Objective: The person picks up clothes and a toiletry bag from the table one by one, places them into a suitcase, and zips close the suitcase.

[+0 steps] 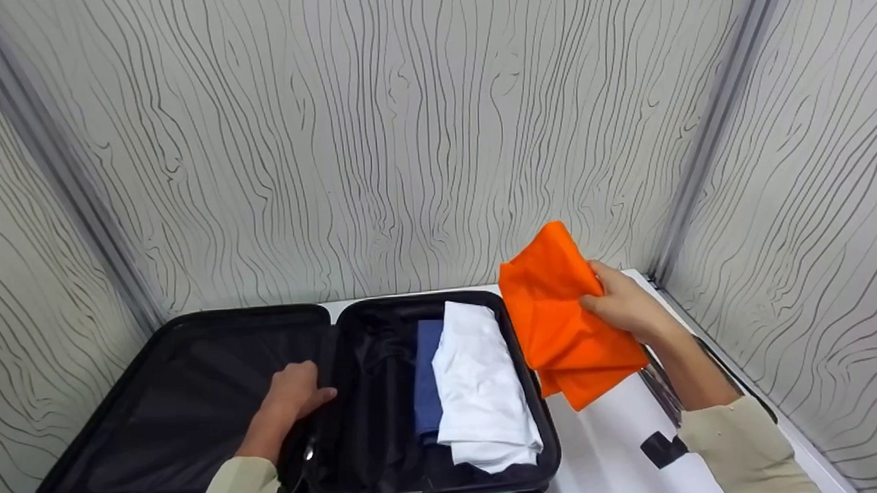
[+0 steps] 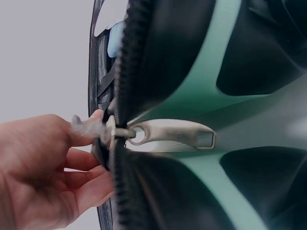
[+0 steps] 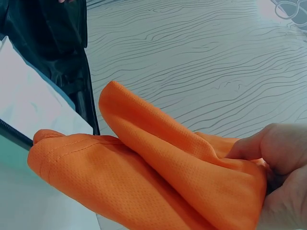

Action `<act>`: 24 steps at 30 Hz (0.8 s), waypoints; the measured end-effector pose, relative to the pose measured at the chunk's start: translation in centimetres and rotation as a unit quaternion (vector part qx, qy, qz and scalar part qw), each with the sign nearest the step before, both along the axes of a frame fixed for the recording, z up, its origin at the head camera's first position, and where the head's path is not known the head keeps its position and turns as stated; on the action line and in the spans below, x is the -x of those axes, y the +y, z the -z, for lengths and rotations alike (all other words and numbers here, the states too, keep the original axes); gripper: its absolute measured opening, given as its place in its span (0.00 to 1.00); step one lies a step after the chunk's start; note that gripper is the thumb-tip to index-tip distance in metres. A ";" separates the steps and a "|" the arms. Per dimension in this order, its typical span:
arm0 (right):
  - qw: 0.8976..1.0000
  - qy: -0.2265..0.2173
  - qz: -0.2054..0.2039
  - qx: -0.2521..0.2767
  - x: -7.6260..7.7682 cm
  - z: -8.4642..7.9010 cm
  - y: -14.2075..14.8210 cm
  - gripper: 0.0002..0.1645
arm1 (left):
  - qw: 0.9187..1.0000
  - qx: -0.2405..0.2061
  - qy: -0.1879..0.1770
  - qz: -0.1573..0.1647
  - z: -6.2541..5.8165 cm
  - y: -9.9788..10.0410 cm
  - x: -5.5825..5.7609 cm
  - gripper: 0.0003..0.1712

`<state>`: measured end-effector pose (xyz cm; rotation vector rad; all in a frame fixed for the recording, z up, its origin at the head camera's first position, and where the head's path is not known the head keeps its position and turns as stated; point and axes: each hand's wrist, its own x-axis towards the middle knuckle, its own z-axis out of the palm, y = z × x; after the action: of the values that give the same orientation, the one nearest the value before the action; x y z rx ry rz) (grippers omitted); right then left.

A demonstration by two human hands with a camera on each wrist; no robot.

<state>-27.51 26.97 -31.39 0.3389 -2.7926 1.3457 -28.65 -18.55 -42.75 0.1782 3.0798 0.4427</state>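
Observation:
An orange folded cloth garment [image 1: 569,322] hangs from my right hand [image 1: 626,302], raised just beyond the right rim of an open black-lined suitcase [image 1: 376,438]. My right thumb and fingers pinch its right side, and in the right wrist view the fabric [image 3: 144,177] droops in soft folds. My left hand [image 1: 294,394] is at the inner edge between the suitcase halves. In the left wrist view, its thumb and curled fingers grip that edge beside a metal zipper pull [image 2: 175,134]; some fingertips are hidden. A white folded garment [image 1: 483,383] lies over a dark blue one [image 1: 427,382] in the right half.
The suitcase's other half [image 1: 181,409] lies open at left. Right of the suitcase, a white table [image 1: 598,445] holds a small black object [image 1: 663,449] and a flat dark-edged item [image 1: 662,384] partly behind the right forearm. Patterned panels [image 1: 405,131] stand behind and at both sides.

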 end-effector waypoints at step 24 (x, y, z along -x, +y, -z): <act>1.000 0.003 -0.018 0.004 1.4 0.9 -5.0 0.24 | 1.000 -0.005 0.007 0.006 0.1 -0.2 -0.2 0.17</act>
<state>-28.90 21.94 -32.29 0.3927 -2.7885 1.3620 -28.46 -18.72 -42.81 0.2002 3.0886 0.4586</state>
